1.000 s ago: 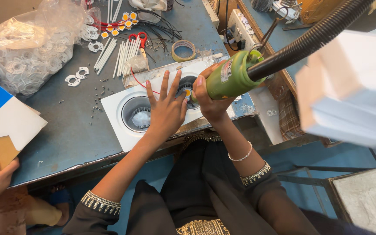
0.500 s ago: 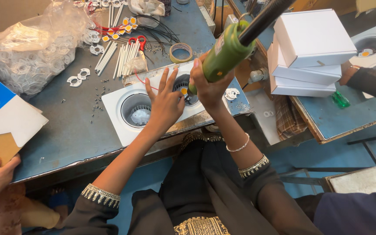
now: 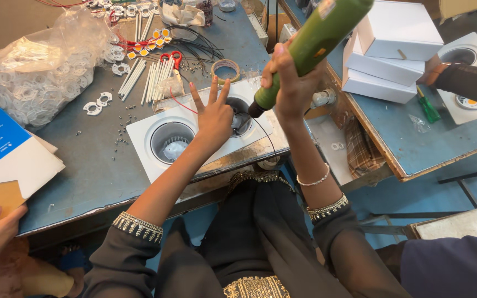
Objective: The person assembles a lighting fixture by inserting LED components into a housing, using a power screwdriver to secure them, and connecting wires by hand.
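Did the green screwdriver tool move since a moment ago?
Yes. The green power screwdriver in the right hand tilted more upright and shifted left over the white twin light frame, its tip nearer the left hand.

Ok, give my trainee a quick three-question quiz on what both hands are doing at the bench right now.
1. True or false: the right hand grips a green power screwdriver with its tip down at the white twin-opening fixture.
2. Where does the left hand rest?
A. on the clear plastic bag
B. on the fixture, beside its right opening
C. on the tape roll
3. Fill in: right of the screwdriver stand stacked white ____.

Key: 1 true; 2 B; 3 boxes.
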